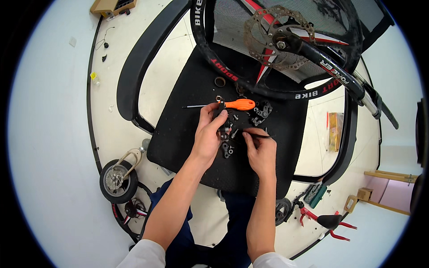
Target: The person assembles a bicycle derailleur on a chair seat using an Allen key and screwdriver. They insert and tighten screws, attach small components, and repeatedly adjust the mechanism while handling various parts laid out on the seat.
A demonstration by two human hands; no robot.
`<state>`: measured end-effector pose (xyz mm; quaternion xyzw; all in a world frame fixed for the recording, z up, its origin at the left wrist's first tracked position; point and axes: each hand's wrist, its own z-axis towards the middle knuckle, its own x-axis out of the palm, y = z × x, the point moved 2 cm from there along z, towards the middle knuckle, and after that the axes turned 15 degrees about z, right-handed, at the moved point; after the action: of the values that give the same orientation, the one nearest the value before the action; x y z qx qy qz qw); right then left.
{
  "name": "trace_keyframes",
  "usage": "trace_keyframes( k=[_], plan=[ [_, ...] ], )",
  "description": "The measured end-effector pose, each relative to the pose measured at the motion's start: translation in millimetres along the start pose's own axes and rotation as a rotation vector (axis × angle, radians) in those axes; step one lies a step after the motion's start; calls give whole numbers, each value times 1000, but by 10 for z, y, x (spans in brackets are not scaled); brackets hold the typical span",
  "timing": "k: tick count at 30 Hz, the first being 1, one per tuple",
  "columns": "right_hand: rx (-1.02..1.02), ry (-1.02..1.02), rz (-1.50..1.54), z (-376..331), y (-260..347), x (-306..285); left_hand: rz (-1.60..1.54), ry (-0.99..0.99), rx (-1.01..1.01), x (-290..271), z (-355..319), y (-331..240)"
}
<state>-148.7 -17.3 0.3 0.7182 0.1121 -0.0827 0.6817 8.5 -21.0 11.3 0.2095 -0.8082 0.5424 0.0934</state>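
Note:
My left hand (208, 134) grips a small black brake caliper part (225, 126) over a black office chair seat (178, 129). My right hand (260, 149) pinches a thin black tool (259, 135) whose tip points at that part. An orange-handled screwdriver (239, 105) lies on the seat just beyond my left fingers. Small black metal pieces (261, 112) and bolts (228, 149) lie scattered around both hands. A dark ring (220, 81) rests farther back on the seat.
A bicycle wheel with black tyre (214, 62) and rusty disc rotor (277, 38) leans over the chair back, held in a black fork (333, 69). A small wheel (117, 181) sits lower left, red-handled pliers (330, 221) lower right, a yellow packet (335, 129) on the floor.

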Motion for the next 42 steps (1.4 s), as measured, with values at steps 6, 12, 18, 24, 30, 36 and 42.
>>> trace_keyframes(
  k=[6, 12, 18, 24, 30, 36, 42],
  plan=[
    [100, -91, 775, -38, 167, -38, 41, -4, 34, 26, -20, 73],
    [77, -55, 821, -70, 149, 9, 47, 15, 15, 61, -28, 115],
    [75, -73, 859, -35, 114, -7, 33, 39, 19, 65, -20, 105],
    [40, -11, 898, -27, 127, 1, 46, 18, 39, 81, -40, 71],
    [-57, 40, 954, -19, 75, -57, 34, 59, 26, 97, -50, 82],
    [55, 39, 878, -35, 142, 42, 181, 27, 167, 19, 19, 214],
    [213, -8, 726, -6, 87, 21, 267, 39, 252, 57, 8, 170]
  ],
)
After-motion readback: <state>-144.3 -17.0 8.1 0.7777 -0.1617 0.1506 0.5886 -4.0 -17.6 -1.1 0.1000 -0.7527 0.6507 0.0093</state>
